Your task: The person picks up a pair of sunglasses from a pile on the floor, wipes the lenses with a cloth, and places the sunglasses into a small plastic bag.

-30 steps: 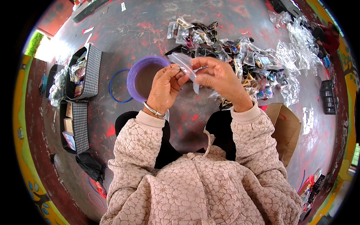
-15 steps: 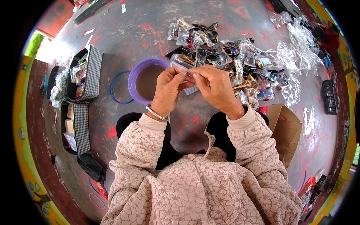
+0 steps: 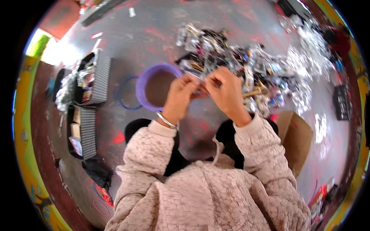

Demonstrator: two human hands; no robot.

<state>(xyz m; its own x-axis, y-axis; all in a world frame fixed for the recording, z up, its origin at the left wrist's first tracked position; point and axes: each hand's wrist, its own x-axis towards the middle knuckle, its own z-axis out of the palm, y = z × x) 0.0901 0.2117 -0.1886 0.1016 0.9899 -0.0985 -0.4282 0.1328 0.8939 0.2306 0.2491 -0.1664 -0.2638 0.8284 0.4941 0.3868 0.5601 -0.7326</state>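
- In the middle of the frame the left hand (image 3: 180,94) and the right hand (image 3: 225,90) come together, fingertips nearly touching, and pinch a small clear packet (image 3: 201,89) between them.
- The packet is held in the air, just right of the purple bowl (image 3: 143,80) and in front of the pile of packets (image 3: 246,69) in the upper right.
- I judge the work to be at an early or middle stage: the pile looks large, and the one packet in the hands is not yet put down anywhere.
- Inside the bowl I see only a brown bottom; whether any pieces lie there I cannot tell.
- The fingers cover most of the packet, so its content and whether it is open are hidden.
- The checkered boxes (image 3: 101,75) at the left hold small things too blurred to name, and the cardboard piece (image 3: 298,138) at the right is partly behind the sleeve.
- The things lie on a grey floor (image 3: 154,34) with red stains.
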